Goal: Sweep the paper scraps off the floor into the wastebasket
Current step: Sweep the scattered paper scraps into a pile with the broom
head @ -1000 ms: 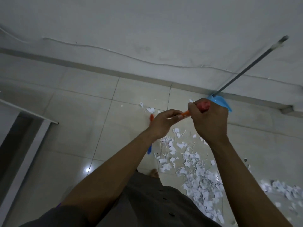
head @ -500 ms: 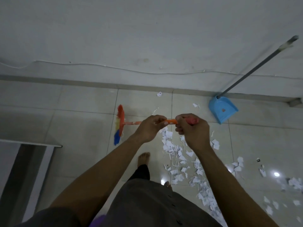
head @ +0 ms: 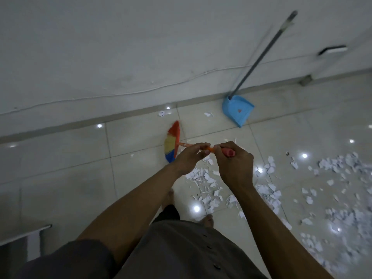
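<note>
Broom shaft (head: pixel 184 144) lies crosswise in front of the person, long axis left to right. Right grip (head: pixel 234 164) is curled round its red end. Left grip (head: pixel 191 158) pinches the orange shaft just beside it, so the left is nearer the striped broom head (head: pixel 172 142). That head sits left of the blue dustpan (head: pixel 238 111) and nearer the person. Paper scraps (head: pixel 207 184) spread over the floor (head: pixel 70 178), nearer the person than the dustpan and off to its right. Likely the head must swing rightward, toward the dustpan's side, to gather them. No wastebasket shows.
</note>
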